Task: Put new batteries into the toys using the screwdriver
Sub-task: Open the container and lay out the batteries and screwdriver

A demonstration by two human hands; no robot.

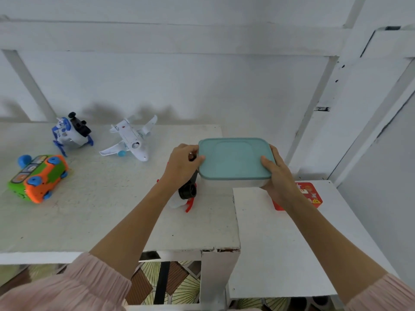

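Both hands hold a lidded container (234,162) with a teal lid, raised a little above the bench (94,212); left hand (183,167) grips its left end with thumb on the lid, right hand (277,173) grips the right end, thumb also on top. Lid is closed, contents not visible, so can't tell whether batteries or screwdriver are inside; neither is seen anywhere in view. Left hand also seems to have something small and dark tucked by the fingers, too small to identify. Toys: orange-green car (37,178) at the left of the bench lying wheels-up, blue-white robot toy (71,133) behind it, white plane (130,140) near the middle back, all well apart from the hands. A fourth toy with red and black parts (186,196) lies just beside and partly under the left wrist and the container. A red card or pack (312,196) sits on the lower white surface (280,243) at right, mostly hidden by the right arm. Progress judgement: very early, no toy visibly opened, no battery cover off as far as shown. Left to do: open container, get tool and batteries, unscrew, swap, close each toy.
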